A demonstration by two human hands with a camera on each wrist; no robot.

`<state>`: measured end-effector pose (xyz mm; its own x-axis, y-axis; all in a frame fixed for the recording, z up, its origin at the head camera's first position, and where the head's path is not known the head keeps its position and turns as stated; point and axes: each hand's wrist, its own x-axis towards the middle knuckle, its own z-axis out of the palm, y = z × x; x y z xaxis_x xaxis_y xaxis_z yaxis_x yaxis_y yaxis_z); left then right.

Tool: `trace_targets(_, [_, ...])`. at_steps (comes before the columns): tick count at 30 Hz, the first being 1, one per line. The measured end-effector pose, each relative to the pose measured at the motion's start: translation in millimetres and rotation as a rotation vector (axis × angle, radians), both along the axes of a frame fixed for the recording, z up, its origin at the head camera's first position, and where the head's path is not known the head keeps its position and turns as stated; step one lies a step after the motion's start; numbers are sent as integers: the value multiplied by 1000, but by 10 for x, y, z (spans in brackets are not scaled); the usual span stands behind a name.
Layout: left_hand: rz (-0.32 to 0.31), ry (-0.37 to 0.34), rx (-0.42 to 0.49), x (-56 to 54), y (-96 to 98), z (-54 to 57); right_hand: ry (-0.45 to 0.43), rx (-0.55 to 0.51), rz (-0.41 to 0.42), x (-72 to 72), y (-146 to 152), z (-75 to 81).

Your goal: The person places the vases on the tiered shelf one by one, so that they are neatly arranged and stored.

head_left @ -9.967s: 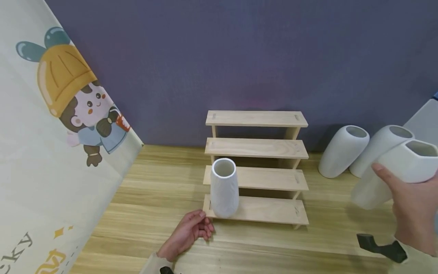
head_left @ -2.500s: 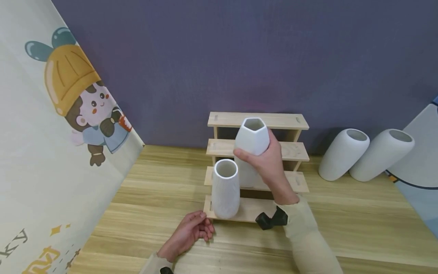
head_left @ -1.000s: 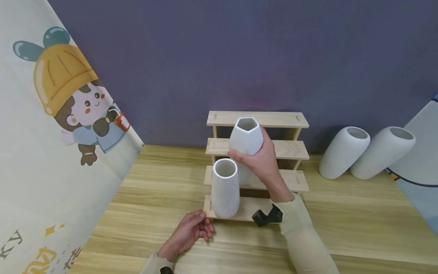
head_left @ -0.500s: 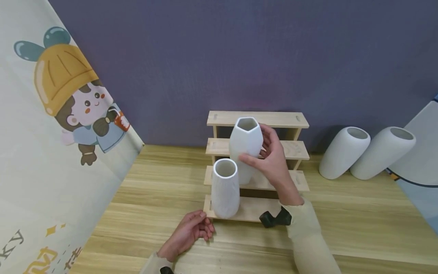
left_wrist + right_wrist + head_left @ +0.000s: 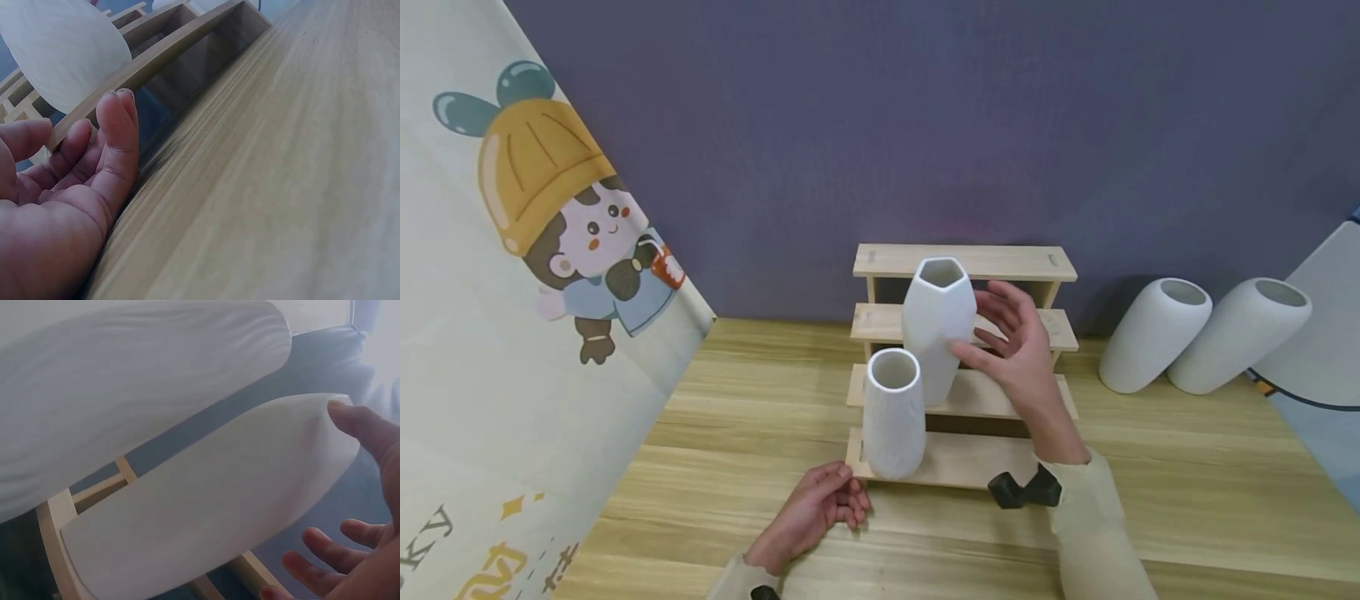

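Note:
A stepped wooden display stand [image 5: 988,461] has several tiers. My left hand [image 5: 817,507] holds the left front corner of its lowest tier between thumb and fingers, seen closer in the left wrist view. On that tier's left end a white textured vase [image 5: 895,425] stands upright. Behind it, a white faceted vase [image 5: 938,312] with a five-sided mouth stands on the second tier, its base partly hidden. To its right is my right hand [image 5: 1026,362], fingers spread and holding nothing. The right wrist view shows the thumb near the mouth of the faceted vase [image 5: 206,500].
Two smooth white vases [image 5: 1154,337] [image 5: 1236,337] lean on the wooden table [image 5: 1150,492] right of the stand. A dark blue-grey backdrop [image 5: 775,167] rises behind. Along the left side is a white panel with a cartoon figure [image 5: 602,242].
My right hand brought the faceted vase from the right to the second tier, shifted it slightly left, then let go and drew back rightward. The left hand kept its place.

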<state>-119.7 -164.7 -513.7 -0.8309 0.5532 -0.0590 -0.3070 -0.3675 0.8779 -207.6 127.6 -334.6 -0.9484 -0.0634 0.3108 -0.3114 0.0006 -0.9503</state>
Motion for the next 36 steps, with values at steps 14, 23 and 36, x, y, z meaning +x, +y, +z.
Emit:
trace_targets(14, [6,-3,-12,-6,-30,-20,25,-89,-21,66,244,-210])
trace_targets(23, [7,-1,-8,-6,-50,-27,3,-97,-78,98,364,-288])
trace_targets(36, [8,5,-2,-13,-60,-37,-24,-113,-119,77,550,-382])
